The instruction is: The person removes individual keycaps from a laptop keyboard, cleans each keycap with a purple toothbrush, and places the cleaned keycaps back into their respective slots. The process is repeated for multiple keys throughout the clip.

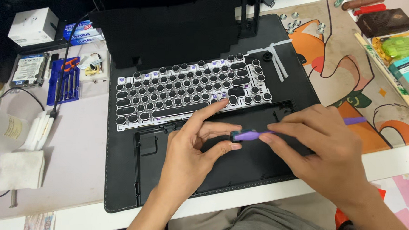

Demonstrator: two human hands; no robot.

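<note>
Pinching a small dark switch (236,135) between thumb and middle finger, your left hand (187,152) hovers over the black keyboard case (216,167), index finger stretched toward the keys. Your right hand (323,146) is closed around a purple tool (256,135); its tip meets the switch, its tail pokes out past your knuckles.

Keyboard plate (189,92) with round black keycaps lies just beyond the case, on the black mat (120,178). One cap near the plate's lower right corner is off, and purple switches show along the top row.

Containers on the desk (73,162):
- Blue tray (64,82), left of the mat, holds a row of small screwdrivers.
- White box (34,26), far left corner, shut; contents can't be told.
- Brown box (383,22), far right, shut.
- Small white tray (93,69) beside the blue one holds yellowish parts, too small to tell.

Bare hard drive (29,69) lies left of the blue tray. Folded white cloth (19,170) sits near the left edge.
</note>
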